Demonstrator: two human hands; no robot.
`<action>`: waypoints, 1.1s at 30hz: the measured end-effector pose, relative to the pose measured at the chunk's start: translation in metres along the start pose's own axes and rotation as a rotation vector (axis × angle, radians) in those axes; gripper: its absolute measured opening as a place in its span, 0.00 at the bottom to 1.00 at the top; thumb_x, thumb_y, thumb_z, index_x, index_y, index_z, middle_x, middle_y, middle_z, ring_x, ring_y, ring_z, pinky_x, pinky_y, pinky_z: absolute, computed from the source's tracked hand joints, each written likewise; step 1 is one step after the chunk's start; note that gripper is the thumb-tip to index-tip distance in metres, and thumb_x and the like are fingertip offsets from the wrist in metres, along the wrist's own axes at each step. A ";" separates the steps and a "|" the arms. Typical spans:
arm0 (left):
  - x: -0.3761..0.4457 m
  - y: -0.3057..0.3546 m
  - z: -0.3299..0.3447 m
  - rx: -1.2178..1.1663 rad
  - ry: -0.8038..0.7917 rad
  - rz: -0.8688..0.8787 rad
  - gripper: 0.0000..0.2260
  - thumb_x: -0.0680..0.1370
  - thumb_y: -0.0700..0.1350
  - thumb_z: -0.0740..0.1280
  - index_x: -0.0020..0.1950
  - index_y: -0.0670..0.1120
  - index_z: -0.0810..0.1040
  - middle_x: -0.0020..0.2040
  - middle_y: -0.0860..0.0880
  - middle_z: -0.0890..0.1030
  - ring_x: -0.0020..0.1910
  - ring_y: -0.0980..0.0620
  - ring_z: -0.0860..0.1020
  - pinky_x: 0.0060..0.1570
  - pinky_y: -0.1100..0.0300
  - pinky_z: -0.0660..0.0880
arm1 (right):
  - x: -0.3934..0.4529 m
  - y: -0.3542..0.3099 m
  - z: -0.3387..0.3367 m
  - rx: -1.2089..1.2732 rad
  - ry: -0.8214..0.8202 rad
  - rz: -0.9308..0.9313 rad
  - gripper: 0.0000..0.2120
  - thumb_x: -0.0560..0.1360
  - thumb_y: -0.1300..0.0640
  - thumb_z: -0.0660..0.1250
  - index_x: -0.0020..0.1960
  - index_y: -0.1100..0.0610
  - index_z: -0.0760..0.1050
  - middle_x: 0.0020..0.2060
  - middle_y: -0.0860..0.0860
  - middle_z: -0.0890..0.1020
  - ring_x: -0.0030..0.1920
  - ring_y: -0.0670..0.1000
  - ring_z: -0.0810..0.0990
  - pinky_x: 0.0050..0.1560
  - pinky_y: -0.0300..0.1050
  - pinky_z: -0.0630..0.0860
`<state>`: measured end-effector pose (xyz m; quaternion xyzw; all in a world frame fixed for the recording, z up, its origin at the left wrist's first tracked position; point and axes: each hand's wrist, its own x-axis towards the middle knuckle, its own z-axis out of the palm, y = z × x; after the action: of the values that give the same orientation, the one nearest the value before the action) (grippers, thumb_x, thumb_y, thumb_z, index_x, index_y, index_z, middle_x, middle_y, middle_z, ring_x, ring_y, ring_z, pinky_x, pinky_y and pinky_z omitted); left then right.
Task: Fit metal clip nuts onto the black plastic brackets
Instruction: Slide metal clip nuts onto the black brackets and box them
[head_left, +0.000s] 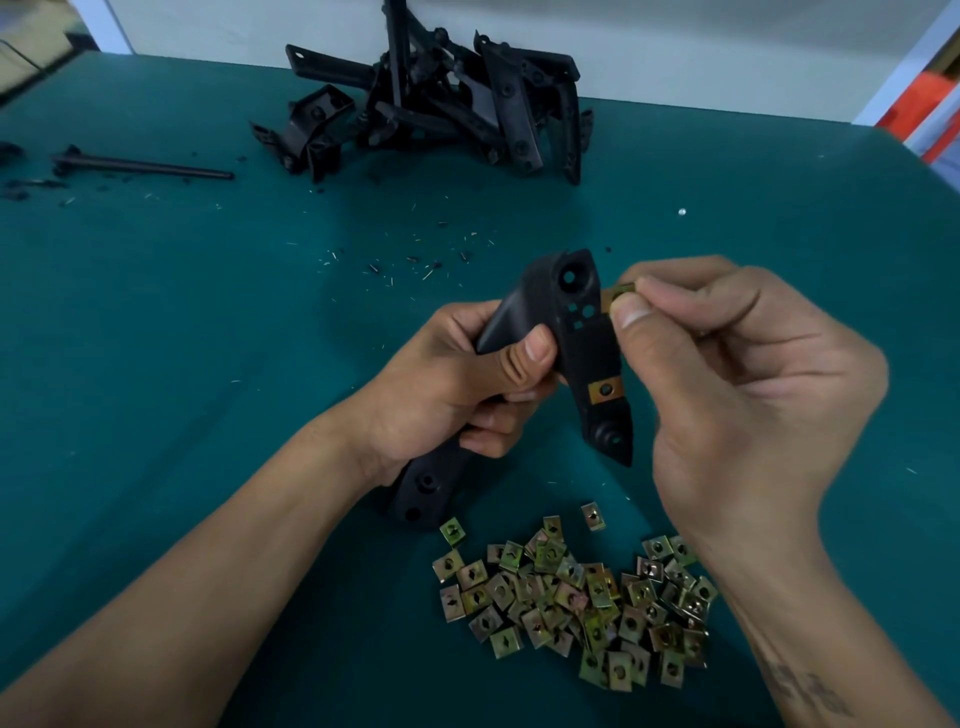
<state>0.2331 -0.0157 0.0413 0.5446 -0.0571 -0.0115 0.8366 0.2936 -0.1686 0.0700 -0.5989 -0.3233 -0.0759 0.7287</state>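
My left hand (457, 395) grips a black plastic bracket (582, 332) around its middle and holds it above the table. One brass-coloured clip nut (605, 389) sits on the bracket's lower tab. My right hand (737, 384) pinches another clip nut (618, 293) between thumb and forefinger, pressed against the bracket's upper right edge. A loose pile of clip nuts (576, 592) lies on the table near me, below my hands.
A heap of black brackets (441, 104) is stacked at the far side of the green table (182, 312). A black rod (145, 167) and plastic debris lie at the far left. Small shavings are scattered across the middle.
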 end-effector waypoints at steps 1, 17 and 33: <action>0.000 0.000 0.000 0.000 -0.001 -0.002 0.07 0.76 0.50 0.68 0.39 0.49 0.78 0.32 0.51 0.66 0.25 0.57 0.61 0.23 0.66 0.60 | 0.001 -0.001 -0.001 -0.037 -0.027 -0.032 0.14 0.74 0.73 0.71 0.45 0.54 0.79 0.41 0.51 0.84 0.40 0.46 0.82 0.42 0.38 0.75; 0.001 0.001 0.002 0.033 0.023 -0.035 0.07 0.75 0.49 0.67 0.39 0.49 0.79 0.32 0.50 0.66 0.24 0.56 0.61 0.23 0.67 0.60 | 0.017 -0.006 -0.016 -0.056 -0.224 0.011 0.12 0.73 0.74 0.72 0.48 0.58 0.79 0.43 0.55 0.84 0.41 0.51 0.82 0.43 0.42 0.77; -0.001 0.003 0.002 0.020 0.039 -0.016 0.07 0.74 0.50 0.68 0.38 0.49 0.77 0.31 0.50 0.67 0.24 0.56 0.62 0.22 0.66 0.60 | 0.001 -0.004 0.002 0.210 0.060 0.271 0.07 0.70 0.67 0.74 0.39 0.57 0.84 0.36 0.51 0.85 0.38 0.49 0.82 0.43 0.45 0.76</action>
<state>0.2320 -0.0163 0.0443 0.5534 -0.0366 -0.0073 0.8321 0.2919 -0.1673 0.0738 -0.5551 -0.2238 0.0395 0.8002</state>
